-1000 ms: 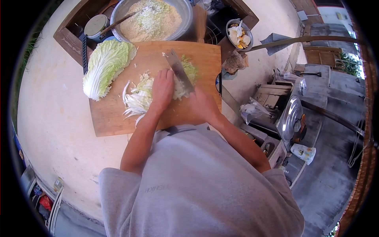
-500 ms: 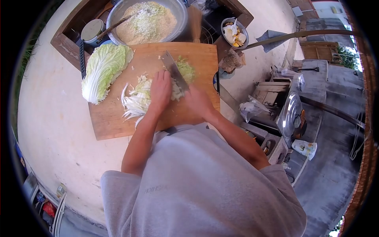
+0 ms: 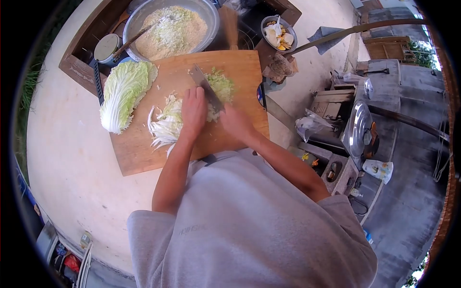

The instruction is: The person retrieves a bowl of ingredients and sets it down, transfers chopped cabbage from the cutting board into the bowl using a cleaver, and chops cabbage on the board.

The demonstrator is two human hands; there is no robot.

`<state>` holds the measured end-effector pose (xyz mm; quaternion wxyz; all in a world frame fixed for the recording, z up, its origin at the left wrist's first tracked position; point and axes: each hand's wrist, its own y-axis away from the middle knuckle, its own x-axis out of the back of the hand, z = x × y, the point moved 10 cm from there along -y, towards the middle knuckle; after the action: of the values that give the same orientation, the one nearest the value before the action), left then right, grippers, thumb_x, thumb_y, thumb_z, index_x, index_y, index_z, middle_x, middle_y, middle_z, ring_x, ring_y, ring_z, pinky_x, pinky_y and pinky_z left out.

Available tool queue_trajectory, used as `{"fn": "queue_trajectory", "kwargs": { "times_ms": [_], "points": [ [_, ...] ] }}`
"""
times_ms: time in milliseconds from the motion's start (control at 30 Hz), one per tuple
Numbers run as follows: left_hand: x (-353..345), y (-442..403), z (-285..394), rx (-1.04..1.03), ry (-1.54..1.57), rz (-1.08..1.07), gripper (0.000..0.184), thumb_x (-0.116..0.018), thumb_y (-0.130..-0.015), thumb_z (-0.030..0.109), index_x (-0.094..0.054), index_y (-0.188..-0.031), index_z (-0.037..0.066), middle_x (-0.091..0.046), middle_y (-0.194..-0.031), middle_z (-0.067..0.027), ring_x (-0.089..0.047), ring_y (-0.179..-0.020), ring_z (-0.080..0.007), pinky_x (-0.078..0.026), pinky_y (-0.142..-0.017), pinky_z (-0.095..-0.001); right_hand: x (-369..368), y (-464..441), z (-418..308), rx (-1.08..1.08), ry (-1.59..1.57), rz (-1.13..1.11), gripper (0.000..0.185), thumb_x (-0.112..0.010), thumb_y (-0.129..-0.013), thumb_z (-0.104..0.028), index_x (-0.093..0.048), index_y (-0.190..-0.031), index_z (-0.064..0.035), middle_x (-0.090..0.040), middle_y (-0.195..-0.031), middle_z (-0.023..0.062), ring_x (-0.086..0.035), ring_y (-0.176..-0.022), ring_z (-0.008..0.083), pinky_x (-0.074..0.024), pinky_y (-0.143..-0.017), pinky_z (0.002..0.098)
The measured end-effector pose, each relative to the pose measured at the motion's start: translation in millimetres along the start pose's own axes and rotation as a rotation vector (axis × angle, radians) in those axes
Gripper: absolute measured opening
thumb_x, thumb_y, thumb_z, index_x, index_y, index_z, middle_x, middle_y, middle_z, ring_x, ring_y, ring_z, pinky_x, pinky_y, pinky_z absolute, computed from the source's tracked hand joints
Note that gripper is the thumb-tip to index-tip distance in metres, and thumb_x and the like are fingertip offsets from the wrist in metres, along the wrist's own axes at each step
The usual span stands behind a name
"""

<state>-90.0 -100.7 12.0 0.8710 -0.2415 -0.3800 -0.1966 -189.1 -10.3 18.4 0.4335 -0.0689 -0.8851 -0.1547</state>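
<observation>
On the wooden cutting board [image 3: 139, 152] my right hand [image 3: 235, 122], a little blurred, is closed round the handle of a cleaver [image 3: 205, 87]. My left hand [image 3: 194, 109] presses down beside the blade, its fingers bent together over shredded napa cabbage [image 3: 165, 126], part of which it hides. Finely chopped cabbage [image 3: 221, 86] lies on the far side of the blade. A large piece of napa cabbage [image 3: 124, 93] rests at the board's left edge.
Beyond the board stands a metal basin [image 3: 214, 24] of crumbly meal with chopped greens and a stick [image 3: 139, 37]. A small bowl [image 3: 294, 44] holds peelings. A brush [image 3: 230, 29] lies between them. At right are a metal lid [image 3: 356, 127] and plastic bag [image 3: 309, 125].
The whole view has shifted slightly. The cleaver stays close against my left fingers, and both hands keep nearly the same place on the board.
</observation>
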Motion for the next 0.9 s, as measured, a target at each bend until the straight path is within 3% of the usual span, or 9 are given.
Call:
{"fn": "queue_trajectory", "kwargs": {
  "times_ms": [167, 267, 467, 567, 700, 800, 900],
  "points": [
    [-0.5, -0.5, -1.2, 0.015, 0.011, 0.002, 0.017, -0.055, -0.079, -0.002, -0.051, -0.095, 0.001, -0.054, -0.100, -0.0189, -0.052, -0.096, -0.0386, -0.046, -0.084, -0.0457, 31.1, 14.9, -13.5, 0.035, 0.011, -0.078, 0.019, -0.057, -0.091, -0.016, -0.053, -0.096, 0.0026, -0.065, -0.073, 0.0275, -0.063, -0.075, 0.0507, -0.0490, -0.069, 0.0591],
    [-1.0, 0.7, -0.1, 0.004, 0.018, -0.002, 0.017, -0.054, -0.078, -0.003, -0.051, -0.095, 0.001, -0.054, -0.100, -0.0192, -0.052, -0.096, -0.0388, -0.046, -0.084, -0.0461, 6.2, 20.6, 4.3, 0.011, 0.007, -0.152, 0.019, -0.057, -0.092, -0.015, -0.053, -0.095, 0.0035, -0.065, -0.072, 0.0271, -0.064, -0.073, 0.0501, -0.0496, -0.068, 0.0583],
    [1.1, -2.4, 1.6, 0.004, 0.049, 0.011, 0.014, -0.053, -0.081, -0.005, -0.048, -0.094, -0.002, -0.051, -0.096, -0.0226, -0.051, -0.092, -0.0425, -0.045, -0.081, -0.0493, -11.2, 13.1, -3.1, 0.011, -0.001, 0.073, 0.017, -0.056, -0.093, -0.014, -0.053, -0.095, 0.0023, -0.064, -0.070, 0.0274, -0.064, -0.069, 0.0482, -0.0492, -0.065, 0.0578],
    [-6.8, -6.3, -11.0, 0.014, 0.131, -0.137, 0.007, -0.054, -0.088, 0.000, -0.053, -0.094, -0.002, -0.057, -0.094, -0.0230, -0.055, -0.092, -0.0435, -0.047, -0.080, -0.0505, -3.2, 13.2, 7.6, 0.016, -0.089, 0.095, 0.018, -0.057, -0.093, -0.016, -0.052, -0.096, 0.0006, -0.063, -0.071, 0.0281, -0.063, -0.069, 0.0487, -0.0481, -0.064, 0.0585],
    [2.4, -6.2, -19.9, -0.028, -0.058, -0.352, 0.012, -0.057, -0.093, 0.008, -0.063, -0.101, 0.001, -0.065, -0.100, -0.0189, -0.059, -0.096, -0.0407, -0.049, -0.082, -0.0487, 14.2, 19.8, -0.9, 0.032, -0.070, 0.064, 0.018, -0.057, -0.093, -0.017, -0.051, -0.097, -0.0005, -0.063, -0.072, 0.0282, -0.062, -0.071, 0.0495, -0.0480, -0.065, 0.0586],
    [16.1, 4.7, -13.5, -0.090, 0.027, -0.241, 0.011, -0.058, -0.093, 0.009, -0.062, -0.101, 0.002, -0.065, -0.101, -0.0165, -0.059, -0.097, -0.0381, -0.049, -0.084, -0.0468, 38.4, 26.6, -24.0, 0.022, -0.028, 0.013, 0.017, -0.056, -0.093, -0.016, -0.051, -0.096, -0.0002, -0.065, -0.075, 0.0275, -0.064, -0.074, 0.0488, -0.0487, -0.066, 0.0585],
    [24.8, 16.2, -8.0, -0.071, 0.000, -0.077, 0.009, -0.055, -0.085, 0.007, -0.058, -0.092, 0.004, -0.061, -0.097, -0.0133, -0.057, -0.097, -0.0347, -0.046, -0.083, -0.0452, 35.8, 31.4, -34.3, 0.008, 0.031, -0.071, 0.017, -0.056, -0.092, -0.014, -0.052, -0.096, 0.0012, -0.066, -0.077, 0.0269, -0.065, -0.076, 0.0477, -0.0503, -0.068, 0.0579]
  ]
}}
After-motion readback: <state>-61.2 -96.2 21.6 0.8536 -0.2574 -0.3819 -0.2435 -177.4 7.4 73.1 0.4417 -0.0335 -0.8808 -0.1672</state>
